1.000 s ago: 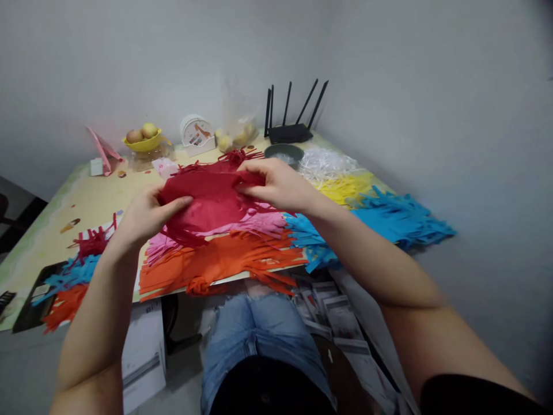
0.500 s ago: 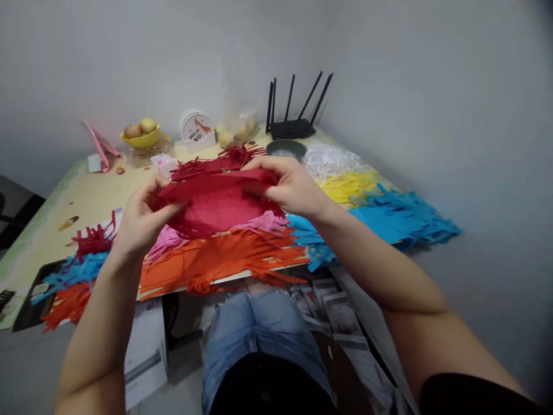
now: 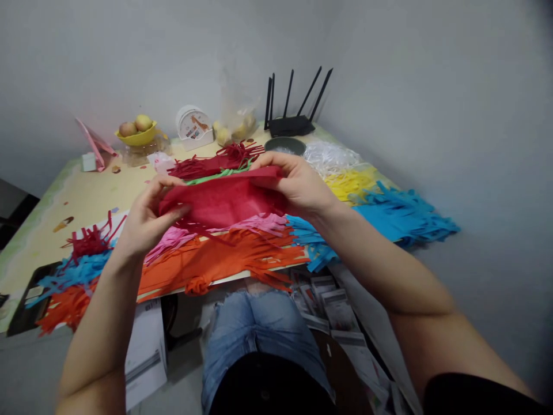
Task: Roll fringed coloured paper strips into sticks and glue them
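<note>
A sheet of red fringed tissue paper (image 3: 220,202) is stretched between my hands above the table. My left hand (image 3: 153,216) pinches its left end, thumb below and fingers above. The right end is gripped by my right hand (image 3: 298,184), with some fingers hidden behind the paper. Thin red strips dangle from the sheet's lower edge. Under it lie orange fringed paper (image 3: 228,253) at the table's front edge and pink fringe (image 3: 259,223). Just behind the held sheet are green strips (image 3: 224,174) and a dark red fringed pile (image 3: 203,166).
Blue fringed paper (image 3: 389,222), yellow strips (image 3: 352,185) and white strips (image 3: 328,157) lie on the right. A black router (image 3: 291,125), dark bowl (image 3: 285,145) and yellow fruit bowl (image 3: 137,138) stand at the back. At the left front is a black tray (image 3: 26,305) near more fringe bundles.
The red sheet has flattened from a sagging, opened shape into a narrower band. My left hand has shifted slightly right, and green strips now show behind the sheet.
</note>
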Demonstrator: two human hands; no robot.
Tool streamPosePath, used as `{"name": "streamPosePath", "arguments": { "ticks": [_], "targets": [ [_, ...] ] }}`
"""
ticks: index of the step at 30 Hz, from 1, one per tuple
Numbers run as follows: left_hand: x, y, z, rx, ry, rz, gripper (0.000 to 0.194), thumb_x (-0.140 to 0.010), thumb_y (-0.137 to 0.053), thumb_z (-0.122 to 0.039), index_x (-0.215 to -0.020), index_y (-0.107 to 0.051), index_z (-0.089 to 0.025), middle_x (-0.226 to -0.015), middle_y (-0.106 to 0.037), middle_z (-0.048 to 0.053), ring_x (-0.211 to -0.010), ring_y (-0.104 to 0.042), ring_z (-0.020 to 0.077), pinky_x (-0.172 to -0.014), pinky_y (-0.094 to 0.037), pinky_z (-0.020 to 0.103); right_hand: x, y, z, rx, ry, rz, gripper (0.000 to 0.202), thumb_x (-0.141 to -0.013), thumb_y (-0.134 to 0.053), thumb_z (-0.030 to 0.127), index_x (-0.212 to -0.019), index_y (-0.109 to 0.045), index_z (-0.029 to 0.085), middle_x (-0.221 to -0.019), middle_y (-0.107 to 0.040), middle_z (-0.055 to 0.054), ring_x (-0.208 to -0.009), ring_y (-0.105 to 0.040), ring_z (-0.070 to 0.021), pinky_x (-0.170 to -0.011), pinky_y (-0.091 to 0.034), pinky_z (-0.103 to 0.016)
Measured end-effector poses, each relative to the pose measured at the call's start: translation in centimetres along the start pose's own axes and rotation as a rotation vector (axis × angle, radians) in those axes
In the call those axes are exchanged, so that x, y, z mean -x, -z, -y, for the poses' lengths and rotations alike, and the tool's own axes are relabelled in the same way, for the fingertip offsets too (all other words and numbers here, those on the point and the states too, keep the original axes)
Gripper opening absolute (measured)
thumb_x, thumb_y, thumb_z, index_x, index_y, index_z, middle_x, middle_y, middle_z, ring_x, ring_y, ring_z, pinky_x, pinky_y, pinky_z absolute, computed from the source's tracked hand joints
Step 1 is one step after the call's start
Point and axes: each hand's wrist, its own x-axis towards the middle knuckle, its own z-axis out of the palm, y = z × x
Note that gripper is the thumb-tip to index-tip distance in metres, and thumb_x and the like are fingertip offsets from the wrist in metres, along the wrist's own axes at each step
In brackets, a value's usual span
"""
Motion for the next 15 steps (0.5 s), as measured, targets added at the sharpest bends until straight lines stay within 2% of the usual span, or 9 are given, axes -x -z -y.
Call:
{"name": "streamPosePath", "arguments": {
  "ticks": [3, 7, 10, 12, 15],
  "targets": [
    [0.0, 0.0, 0.5, 0.012, -0.001, -0.019, 0.02, -0.078, -0.076, -0.028, -0.093, -0.066, -0.019, -0.083, -0.063, 0.001, -0.068, -0.058, 0.0129, -0.061, -0.05, 0.024, 0.0, 0.2, -0.2, -0.012, 0.017, -0.011, 0.029, -0.07, -0.079, 0.037, -0.084, -0.062, 0.018, -0.075, -0.059, 0.002, -0.064, -0.053, -0.0093, -0.056, -0.04, -0.02],
    [0.1, 0.0, 1.0, 0.02, -0.089, -0.101, 0.012, -0.08, -0.073, -0.026, -0.092, -0.071, -0.021, -0.085, -0.068, 0.002, -0.07, -0.061, 0.0127, -0.06, -0.05, 0.022, 0.1, 0.5, -0.1, 0.024, 0.061, 0.012, 0.014, -0.072, -0.073, 0.025, -0.077, -0.063, 0.017, -0.074, -0.06, 0.001, -0.066, -0.054, -0.0094, -0.057, -0.04, -0.02],
    [0.3, 0.3, 1.0, 0.016, -0.109, -0.036, 0.005, -0.078, -0.07, -0.022, -0.077, -0.075, -0.02, -0.086, -0.071, 0.006, -0.075, -0.064, 0.0166, -0.065, -0.052, 0.026, 0.2, 0.8, 0.1, 0.036, 0.08, 0.05, 0.003, -0.071, -0.065, 0.015, -0.073, -0.063, 0.016, -0.072, -0.061, 0.001, -0.064, -0.053, -0.0088, -0.056, -0.039, -0.02],
    [0.4, 0.4, 0.8, -0.01, -0.11, -0.002, 0.008, -0.074, -0.069, -0.018, -0.069, -0.075, -0.02, -0.083, -0.072, 0.006, -0.082, -0.066, 0.0201, -0.072, -0.053, 0.03, 0.2, 0.9, 0.2, 0.049, 0.091, 0.084, 0.007, -0.069, -0.059, 0.011, -0.073, -0.064, 0.015, -0.072, -0.062, 0.001, -0.062, -0.052, -0.008, -0.056, -0.038, -0.02],
    [0.5, 0.8, 0.2, -0.093, -0.142, 0.002, 0.014, -0.073, -0.065, -0.014, -0.07, -0.077, -0.022, -0.08, -0.072, 0.006, -0.094, -0.065, 0.0236, -0.085, -0.051, 0.034, 0.2, 1.3, 0.6, 0.106, 0.124, 0.148, 0.014, -0.069, -0.057, 0.009, -0.075, -0.068, 0.014, -0.073, -0.065, 0.001, -0.063, -0.054, -0.0078, -0.058, -0.041, -0.02]
  ]
}}
